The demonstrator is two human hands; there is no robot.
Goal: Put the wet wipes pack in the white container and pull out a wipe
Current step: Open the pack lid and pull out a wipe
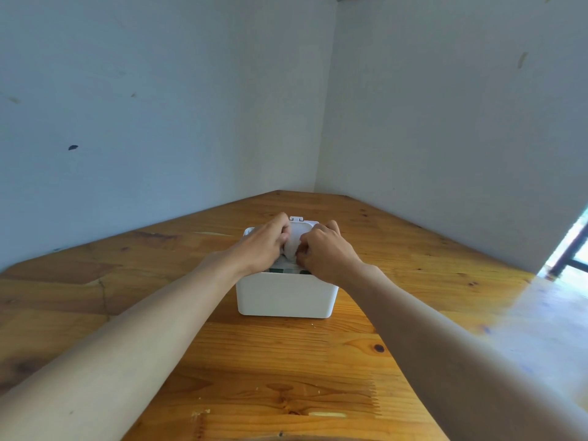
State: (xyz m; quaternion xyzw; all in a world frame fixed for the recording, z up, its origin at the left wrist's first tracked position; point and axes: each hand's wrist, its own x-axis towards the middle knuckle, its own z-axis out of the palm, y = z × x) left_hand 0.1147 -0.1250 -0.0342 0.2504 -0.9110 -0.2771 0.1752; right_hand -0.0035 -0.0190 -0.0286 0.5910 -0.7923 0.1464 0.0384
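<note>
The pack [288,270] sits inside the white box [286,296] on the worktop [286,370]. The left hand [262,246] and right hand [324,249] pinch a soft, thin wipe [292,246]. It could tear, so hold its top.

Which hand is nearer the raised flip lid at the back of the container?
Left. The left hand has fingertips at the flip lid edge; the right hand sits lower, pinching the wipe over the white container.

One head-worn wide-angle view looks forward and down over the wooden counter [286,361] toward the wall corner [321,122].
</note>
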